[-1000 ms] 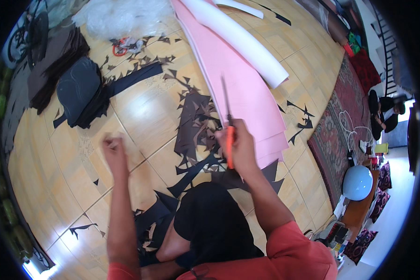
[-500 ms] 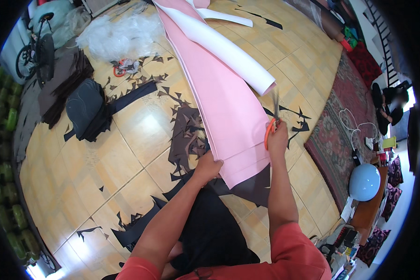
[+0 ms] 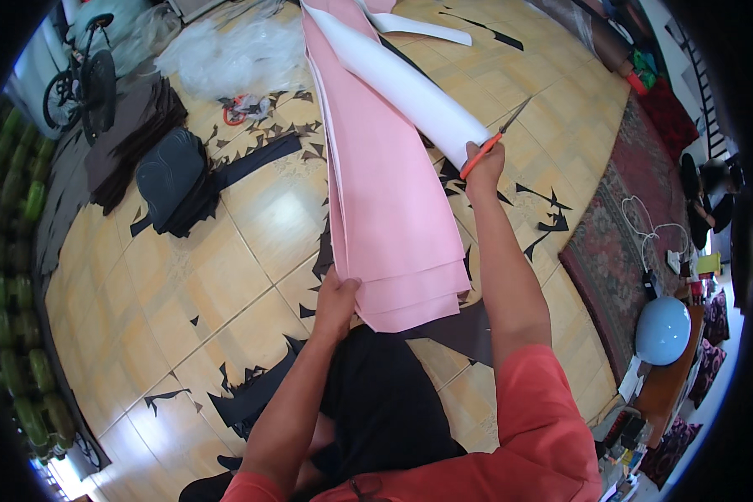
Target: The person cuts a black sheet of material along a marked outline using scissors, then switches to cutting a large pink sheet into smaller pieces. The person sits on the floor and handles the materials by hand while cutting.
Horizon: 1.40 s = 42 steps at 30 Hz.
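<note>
Layered pink sheet material (image 3: pixel 389 201) stretches away from me over the tiled floor, its near ends stepped one over another. My left hand (image 3: pixel 338 303) pinches the near left edge of these layers. Farther off at the right, my right hand (image 3: pixel 485 167) is closed around the orange handles of a pair of scissors (image 3: pixel 504 134), whose blades point up and right. That hand is against the near end of a curled-back white-faced part (image 3: pixel 418 92). Whether its fingers also grip the white edge cannot be seen. Dark cut material (image 3: pixel 456 335) lies beneath the pink ends.
Stacks of dark cut pieces (image 3: pixel 173 180) sit at the left, near a bicycle (image 3: pixel 84 84) and clear plastic (image 3: pixel 234 54). Black scraps (image 3: pixel 259 385) litter the floor. A patterned rug (image 3: pixel 611 243), a blue balloon (image 3: pixel 663 330) and a seated person (image 3: pixel 711 197) are at the right.
My right hand, with the scissors, has moved up and away from the pink side edge to the white curl. My left hand and the pink layers have shifted left, covering the brown scraps.
</note>
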Motion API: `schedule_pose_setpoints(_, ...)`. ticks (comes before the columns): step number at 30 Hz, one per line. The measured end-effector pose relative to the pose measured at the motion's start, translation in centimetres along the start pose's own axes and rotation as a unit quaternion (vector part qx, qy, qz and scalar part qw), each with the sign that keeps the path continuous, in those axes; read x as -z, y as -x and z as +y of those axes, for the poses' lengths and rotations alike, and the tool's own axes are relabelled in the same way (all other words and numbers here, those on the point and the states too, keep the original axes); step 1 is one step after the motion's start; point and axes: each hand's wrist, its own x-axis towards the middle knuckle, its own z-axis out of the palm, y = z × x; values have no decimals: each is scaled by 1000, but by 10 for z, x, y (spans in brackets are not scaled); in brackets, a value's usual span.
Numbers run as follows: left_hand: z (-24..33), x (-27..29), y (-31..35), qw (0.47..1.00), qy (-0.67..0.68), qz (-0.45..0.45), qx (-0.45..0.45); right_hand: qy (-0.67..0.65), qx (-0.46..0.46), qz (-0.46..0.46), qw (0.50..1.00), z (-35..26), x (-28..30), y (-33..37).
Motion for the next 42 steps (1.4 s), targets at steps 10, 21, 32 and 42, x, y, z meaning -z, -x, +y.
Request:
schedule_pose_setpoints(10, 34, 44, 11, 981, 158, 14, 108, 254, 604, -362, 663, -81, -16, 175)
schedule_pose_setpoints(21, 27, 46, -14, 984, -135, 33, -107, 116, 120, -502, 848, -82, 8, 251)
schedule_pose_setpoints(32, 24, 54, -29, 972, -221, 56, -57, 201, 236, -251, 917, -88, 4, 247)
schedule_pose_setpoints(42, -23, 63, -24, 975, 199, 58, 77, 441, 148, -44, 884, -6, 17, 160)
